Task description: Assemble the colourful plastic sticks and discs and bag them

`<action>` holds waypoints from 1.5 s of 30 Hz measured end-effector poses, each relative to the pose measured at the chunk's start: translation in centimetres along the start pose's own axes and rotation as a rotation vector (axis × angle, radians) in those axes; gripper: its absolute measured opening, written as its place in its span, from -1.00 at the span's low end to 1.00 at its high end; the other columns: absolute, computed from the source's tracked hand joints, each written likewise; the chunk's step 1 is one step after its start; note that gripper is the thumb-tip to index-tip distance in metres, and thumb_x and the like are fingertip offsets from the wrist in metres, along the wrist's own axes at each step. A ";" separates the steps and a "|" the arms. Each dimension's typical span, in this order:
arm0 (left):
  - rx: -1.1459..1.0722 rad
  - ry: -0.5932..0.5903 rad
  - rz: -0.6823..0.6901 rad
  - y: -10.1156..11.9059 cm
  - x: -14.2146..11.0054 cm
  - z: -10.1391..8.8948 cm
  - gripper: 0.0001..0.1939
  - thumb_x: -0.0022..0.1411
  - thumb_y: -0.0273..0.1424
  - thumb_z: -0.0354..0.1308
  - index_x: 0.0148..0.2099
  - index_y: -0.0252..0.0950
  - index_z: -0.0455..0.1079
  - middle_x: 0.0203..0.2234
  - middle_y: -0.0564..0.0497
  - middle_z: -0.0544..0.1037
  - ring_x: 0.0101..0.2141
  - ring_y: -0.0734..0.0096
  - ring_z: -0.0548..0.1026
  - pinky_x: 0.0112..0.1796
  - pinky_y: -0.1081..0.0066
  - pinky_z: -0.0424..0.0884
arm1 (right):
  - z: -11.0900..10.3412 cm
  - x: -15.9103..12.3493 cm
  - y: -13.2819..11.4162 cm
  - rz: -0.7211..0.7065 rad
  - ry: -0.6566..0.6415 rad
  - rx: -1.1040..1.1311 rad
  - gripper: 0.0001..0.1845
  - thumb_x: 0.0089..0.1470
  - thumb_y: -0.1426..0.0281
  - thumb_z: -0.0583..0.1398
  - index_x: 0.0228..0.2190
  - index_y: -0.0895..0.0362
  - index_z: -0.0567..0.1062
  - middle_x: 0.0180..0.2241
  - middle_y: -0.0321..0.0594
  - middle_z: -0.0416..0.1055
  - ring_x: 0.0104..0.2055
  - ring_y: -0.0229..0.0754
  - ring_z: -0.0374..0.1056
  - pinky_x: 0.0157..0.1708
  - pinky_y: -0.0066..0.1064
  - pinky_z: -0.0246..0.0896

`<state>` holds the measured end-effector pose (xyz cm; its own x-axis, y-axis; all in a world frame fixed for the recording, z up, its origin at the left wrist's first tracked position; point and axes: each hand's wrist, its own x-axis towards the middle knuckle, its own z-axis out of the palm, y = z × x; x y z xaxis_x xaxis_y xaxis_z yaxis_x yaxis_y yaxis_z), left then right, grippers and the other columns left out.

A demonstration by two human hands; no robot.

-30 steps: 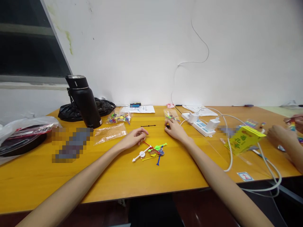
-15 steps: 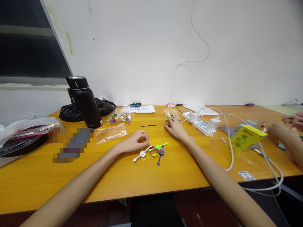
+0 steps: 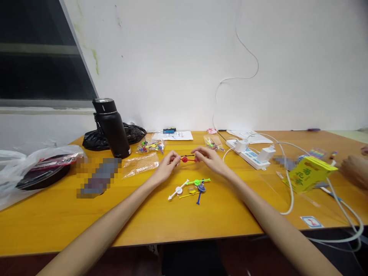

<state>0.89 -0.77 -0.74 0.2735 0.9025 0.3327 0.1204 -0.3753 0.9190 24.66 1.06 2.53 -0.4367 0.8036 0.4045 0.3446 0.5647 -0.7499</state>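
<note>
A red plastic spinner arrow (image 3: pixel 184 160) with a round middle is stretched between my two hands. My left hand (image 3: pixel 166 165) pinches its left end between thumb and fingertips. At the other end, my right hand (image 3: pixel 211 160) has its fingertips closed around the tip. Just behind the red one, a thin black arrow (image 3: pixel 188 155) lies on the table. Closer to me is a small group of loose spinner arrows: a white one (image 3: pixel 178 190), a green one (image 3: pixel 196 182), a yellow one (image 3: pixel 192 190) and a blue one (image 3: pixel 201 188).
An empty clear bag (image 3: pixel 140 165) lies left of my hands, near a black bottle (image 3: pixel 114 132). Bags of spinner arrows (image 3: pixel 151 146) sit farther back. To the right are a power strip (image 3: pixel 250 157), white cables, a yellow box (image 3: pixel 309 174) and another person's hand (image 3: pixel 355 170).
My left hand has lifted the red spinner arrow from the group and moved it forward. My right hand has come back and inward to its right end. The view has shifted slightly.
</note>
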 end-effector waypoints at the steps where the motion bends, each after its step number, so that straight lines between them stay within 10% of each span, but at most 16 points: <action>1: -0.039 0.009 -0.010 -0.1 0.1 0.1 -0.64 0.32 -0.03 0.12 -0.25 -0.24 0.26 -0.46 0.12 0.37 -0.45 0.48 0.28 -0.38 0.47 0.21 | 0.5 0.0 -0.3 0.001 -0.030 0.061 -0.66 0.31 0.13 0.11 -0.11 0.10 0.51 -0.36 -0.23 0.51 -0.28 -0.17 0.44 -0.20 -0.34 0.34; 16: -0.173 -0.132 -0.054 0.5 -0.3 0.7 -0.68 0.22 -0.13 0.29 -0.19 -0.30 0.42 -0.25 -0.03 0.52 -0.23 0.38 0.47 -0.24 0.43 0.41 | 2.1 0.3 0.2 0.014 0.077 0.246 -0.71 0.16 0.14 0.27 -0.23 0.10 0.52 -0.25 -0.18 0.54 -0.20 -0.16 0.48 -0.15 -0.32 0.35; 25: -0.393 -0.009 -0.102 0.6 -0.2 0.1 -0.63 0.27 -0.30 0.18 0.11 -0.18 0.38 -0.11 -0.07 0.53 -0.16 0.36 0.49 -0.19 0.40 0.45 | 1.7 0.7 0.0 0.181 0.147 0.580 -0.71 0.00 0.20 0.37 -0.30 0.11 0.53 -0.37 -0.23 0.57 -0.30 -0.22 0.46 -0.18 -0.34 0.34; 30: -0.278 -0.058 0.007 0.8 -0.3 0.5 -0.54 0.22 -0.25 0.30 0.15 -0.17 0.37 0.08 -0.10 0.46 -0.04 0.29 0.45 -0.15 0.39 0.46 | 2.3 0.6 0.1 0.247 0.048 0.710 -0.71 -0.01 0.24 0.40 -0.27 0.11 0.55 -0.29 -0.19 0.62 -0.23 -0.23 0.50 -0.10 -0.35 0.33; 45: -0.368 -0.170 -0.125 0.5 -0.4 0.6 -0.61 0.25 -0.10 0.27 -0.05 -0.30 0.49 -0.16 -0.05 0.54 -0.18 0.34 0.53 -0.12 0.36 0.48 | 2.5 -0.5 -1.5 0.209 -0.365 0.670 -0.37 0.23 0.29 0.26 0.27 0.03 0.22 -0.20 -0.15 0.63 -0.05 -0.18 0.51 0.07 -0.26 0.27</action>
<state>1.37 -1.45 -0.57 0.4356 0.8770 0.2026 -0.1779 -0.1367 0.9745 22.27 -0.65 2.12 -0.7034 0.7023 0.1096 -0.0735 0.0815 -0.9940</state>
